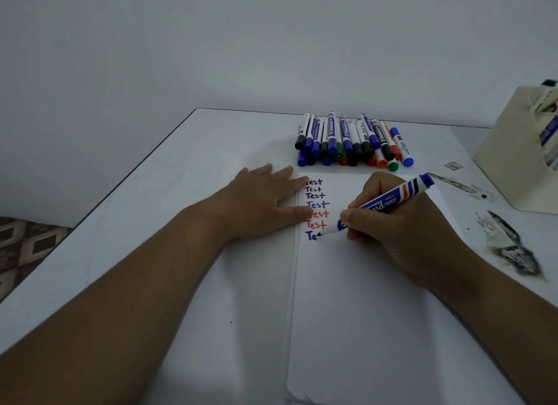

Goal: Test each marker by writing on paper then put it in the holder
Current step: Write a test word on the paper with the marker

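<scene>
Right hand (pixel 401 223) grips blue marker (pixel 383 204) — tip on paper (pixel 362 284); left hand (pixel 259 199) flat, pressing paper edge.

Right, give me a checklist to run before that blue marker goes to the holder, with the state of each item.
1. Blue whiteboard marker gripped in the right hand: ok.
2. Seventh word finished: not ok; only "Te" is written, tip on the white paper sheet.
3. Ink marks clearly in blue: ok.
4. Left hand rests flat on the paper's edge: ok.
5. Cap back on the tip: not ok; the tip is bare.
6. Free slot in the cream box holder: cannot tell, it is cut off at the frame edge.
</scene>
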The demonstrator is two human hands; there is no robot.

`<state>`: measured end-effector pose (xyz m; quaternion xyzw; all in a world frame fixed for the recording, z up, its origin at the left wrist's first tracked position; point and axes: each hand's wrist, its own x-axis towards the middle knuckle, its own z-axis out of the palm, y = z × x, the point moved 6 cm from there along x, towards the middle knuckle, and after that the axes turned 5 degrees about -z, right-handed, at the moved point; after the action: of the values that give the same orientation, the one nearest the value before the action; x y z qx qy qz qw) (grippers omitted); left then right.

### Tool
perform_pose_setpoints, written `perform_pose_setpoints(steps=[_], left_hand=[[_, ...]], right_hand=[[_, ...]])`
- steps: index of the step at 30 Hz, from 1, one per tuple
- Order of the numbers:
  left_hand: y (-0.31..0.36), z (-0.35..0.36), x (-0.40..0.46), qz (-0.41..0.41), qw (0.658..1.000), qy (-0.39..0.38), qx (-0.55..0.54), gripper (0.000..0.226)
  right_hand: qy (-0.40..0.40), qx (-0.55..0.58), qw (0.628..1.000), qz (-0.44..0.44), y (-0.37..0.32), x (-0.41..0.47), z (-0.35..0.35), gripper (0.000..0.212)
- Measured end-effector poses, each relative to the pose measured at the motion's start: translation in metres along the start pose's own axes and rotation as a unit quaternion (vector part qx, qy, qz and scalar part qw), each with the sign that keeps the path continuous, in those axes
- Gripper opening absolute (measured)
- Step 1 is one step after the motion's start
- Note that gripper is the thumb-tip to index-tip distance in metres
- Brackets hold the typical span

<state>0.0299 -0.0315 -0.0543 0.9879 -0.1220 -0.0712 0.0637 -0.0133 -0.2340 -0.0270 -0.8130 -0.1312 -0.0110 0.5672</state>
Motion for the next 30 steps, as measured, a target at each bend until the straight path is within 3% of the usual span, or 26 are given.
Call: perform_pose_setpoints(steps=[8,14,17,24,30], left_hand=[[0.0,0.0,0.0,-0.003,1.0,-0.002,-0.003,0.087],[0.002,-0.002,-0.002,-0.002,1.0,-0.003,-0.003,0.088],[0.001,-0.001,-0.002,-0.003,1.0,-0.004,-0.007,0.089],[0.0,-0.001,-0.002,-0.001,1.0,0.005,-0.026,0.065],[0.002,-0.003,-0.003,0.004,1.0,0.003,-0.021,0.062]], right_hand=[[0.002,-0.03,1.0,0.008,0.001,0.001,0.001,0.016],[0.006,-0.028,0.998,0.061,0.01,0.004,0.001,0.017],[0.006,-0.022,0.999,0.035,0.005,0.001,0.001,0.016],[0.055,-0.023,0.998,-0.005,0.001,0.003,-0.011,0.017],[0.043,-0.031,0.998,0.021,0.007,0.003,-0.008,0.018]])
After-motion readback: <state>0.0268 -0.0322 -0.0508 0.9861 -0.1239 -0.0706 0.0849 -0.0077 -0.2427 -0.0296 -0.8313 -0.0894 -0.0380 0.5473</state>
